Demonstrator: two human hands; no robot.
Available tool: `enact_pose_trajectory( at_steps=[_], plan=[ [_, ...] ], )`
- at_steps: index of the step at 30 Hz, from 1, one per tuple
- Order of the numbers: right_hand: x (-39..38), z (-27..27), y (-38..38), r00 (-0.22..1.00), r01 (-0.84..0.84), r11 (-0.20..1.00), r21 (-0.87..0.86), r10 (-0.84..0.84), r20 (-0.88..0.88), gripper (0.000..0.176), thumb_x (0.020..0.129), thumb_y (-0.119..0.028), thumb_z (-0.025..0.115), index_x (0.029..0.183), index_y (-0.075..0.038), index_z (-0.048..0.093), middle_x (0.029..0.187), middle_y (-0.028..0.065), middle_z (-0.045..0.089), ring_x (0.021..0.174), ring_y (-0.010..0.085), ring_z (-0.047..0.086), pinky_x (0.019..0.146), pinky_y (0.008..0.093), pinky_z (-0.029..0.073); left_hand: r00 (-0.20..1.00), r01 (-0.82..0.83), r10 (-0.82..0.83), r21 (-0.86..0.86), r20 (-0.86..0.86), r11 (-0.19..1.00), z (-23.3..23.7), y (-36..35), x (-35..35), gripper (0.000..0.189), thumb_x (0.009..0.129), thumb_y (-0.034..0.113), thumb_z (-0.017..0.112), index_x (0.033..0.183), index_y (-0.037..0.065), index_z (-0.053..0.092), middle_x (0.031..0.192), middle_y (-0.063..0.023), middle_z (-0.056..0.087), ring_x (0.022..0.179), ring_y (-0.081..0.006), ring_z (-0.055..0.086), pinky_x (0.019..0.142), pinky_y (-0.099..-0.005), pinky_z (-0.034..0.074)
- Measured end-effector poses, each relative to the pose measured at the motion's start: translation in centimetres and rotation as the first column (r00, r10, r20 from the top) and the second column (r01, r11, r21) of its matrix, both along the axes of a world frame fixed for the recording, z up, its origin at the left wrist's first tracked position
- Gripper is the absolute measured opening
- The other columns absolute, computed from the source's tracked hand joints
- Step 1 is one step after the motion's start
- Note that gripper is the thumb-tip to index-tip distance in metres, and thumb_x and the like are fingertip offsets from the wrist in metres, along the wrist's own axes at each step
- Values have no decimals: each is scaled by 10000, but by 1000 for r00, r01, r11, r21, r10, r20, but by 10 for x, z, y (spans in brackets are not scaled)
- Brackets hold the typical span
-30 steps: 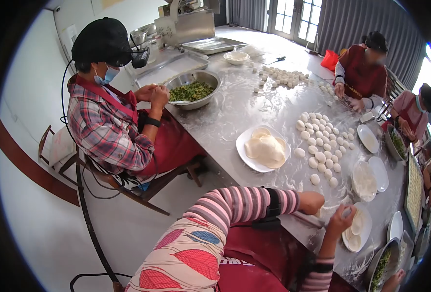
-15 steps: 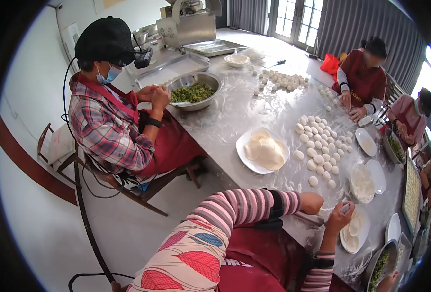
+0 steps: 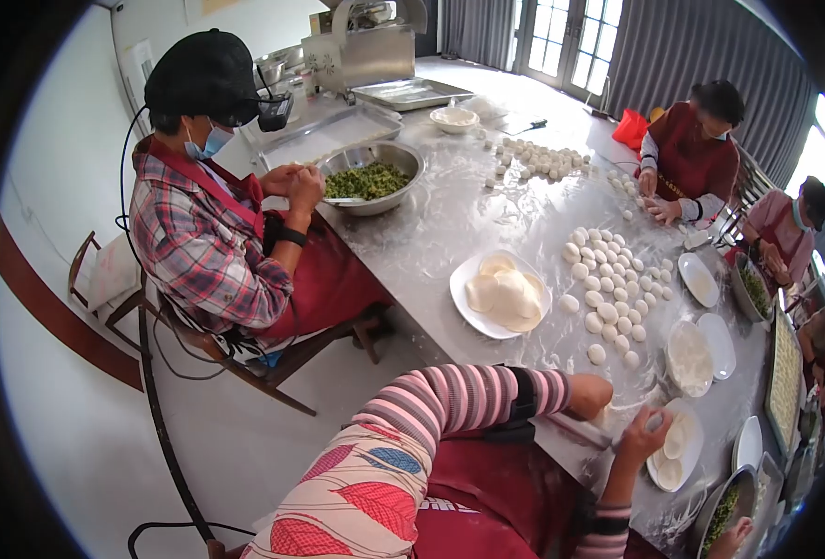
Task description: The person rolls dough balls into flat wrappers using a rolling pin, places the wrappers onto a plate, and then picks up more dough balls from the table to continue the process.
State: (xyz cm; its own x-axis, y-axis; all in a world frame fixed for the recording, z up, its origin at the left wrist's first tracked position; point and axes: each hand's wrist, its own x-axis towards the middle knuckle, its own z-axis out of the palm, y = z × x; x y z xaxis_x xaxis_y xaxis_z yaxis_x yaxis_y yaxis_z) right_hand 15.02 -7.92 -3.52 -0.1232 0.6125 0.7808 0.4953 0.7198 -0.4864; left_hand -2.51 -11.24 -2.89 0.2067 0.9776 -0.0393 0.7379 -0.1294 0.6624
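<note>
At the near edge of a floury metal table (image 3: 440, 233), the wearer's left hand (image 3: 588, 396) is closed in a fist; the angle is poor, so I cannot tell what it grips. Just to its right, the right hand (image 3: 643, 432) has its fingers curled narrowly round a pale piece (image 3: 655, 422). Beside that hand, a white plate (image 3: 693, 431) holds thin dough rounds (image 3: 670, 471). Beyond both hands lies a cluster of small dough balls (image 3: 609, 332). Left of the cluster, a second plate (image 3: 461, 280) carries larger dough sheets (image 3: 507, 296). A person in plaid (image 3: 198, 233) sits at left, hands raised by a steel bowl (image 3: 401, 196) of chopped green filling (image 3: 366, 179).
</note>
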Motion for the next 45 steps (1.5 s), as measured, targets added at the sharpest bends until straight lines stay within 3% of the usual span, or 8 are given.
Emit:
enact_pose_trajectory(
  at_steps=[2, 7, 9, 10, 11, 13, 43, 45],
  plan=[
    [23, -20, -20, 991, 5, 946, -323, -49, -127, 170, 799, -43, 587, 929, -14, 481, 732, 103, 513, 608, 240, 490, 607, 352, 428, 1000, 17, -16, 2, -25, 1000, -9, -3, -3, 166, 682, 87, 554, 776, -23, 636, 808, -251, 604, 803, -395, 587, 696, -438, 453],
    [-2, 2, -4, 999, 44, 997, -67, -45, -6, 198, 790, -48, 589, 950, 14, 490, 807, 147, 546, 725, 274, 517, 693, 352, 434, 996, 34, -32, -23, 89, 999, 1, -14, -4, 176, 696, 122, 571, 786, -25, 604, 808, -249, 600, 792, -391, 587, 669, -436, 443],
    [-17, 0, 20, 993, -88, 970, -227, 68, -96, 200, 804, -67, 580, 972, 11, 505, 862, 164, 566, 759, 325, 535, 678, 399, 428, 992, 54, -67, 128, 104, 990, -12, 0, -8, 208, 693, 164, 575, 739, -36, 604, 739, -259, 587, 720, -386, 589, 627, -449, 432],
    [-12, -29, 44, 989, -142, 990, 1, 142, -29, 195, 796, -63, 594, 957, 9, 511, 852, 166, 569, 754, 336, 546, 651, 404, 429, 982, 86, -107, 134, 158, 987, -5, 1, -10, 242, 682, 189, 572, 700, -49, 609, 688, -272, 571, 646, -390, 575, 591, -465, 417],
    [-13, -14, 34, 965, 66, 921, 384, -157, 211, 186, 781, -66, 614, 925, -3, 514, 816, 165, 570, 745, 332, 553, 637, 399, 431, 982, 89, -100, 75, 160, 993, 0, 3, -8, 244, 665, 185, 579, 687, -54, 619, 677, -265, 582, 617, -386, 573, 582, -458, 428],
    [-3, 15, -10, 994, 83, 991, -103, -75, 79, 192, 759, -60, 636, 900, -44, 507, 759, 130, 561, 657, 333, 557, 586, 390, 436, 997, 75, -76, -63, -16, 995, -1, 7, -9, 251, 680, 189, 573, 757, -44, 629, 762, -251, 610, 700, -367, 597, 634, -431, 455],
    [9, 19, -40, 995, 44, 997, -62, -49, -85, 206, 742, -47, 638, 885, -57, 491, 703, 172, 551, 605, 365, 561, 514, 403, 432, 999, 50, -49, -59, 18, 997, 14, -12, -20, 204, 753, 128, 580, 887, -26, 585, 813, -199, 613, 738, -293, 594, 672, -360, 460],
    [14, 18, -49, 986, -7, 998, -66, -4, -167, 211, 740, -43, 641, 890, -62, 493, 710, 163, 547, 603, 350, 563, 515, 399, 433, 981, 92, -60, -166, 185, 982, 18, -18, -26, 165, 757, 117, 577, 842, -24, 595, 778, -194, 613, 726, -272, 596, 666, -354, 460]
  ],
)
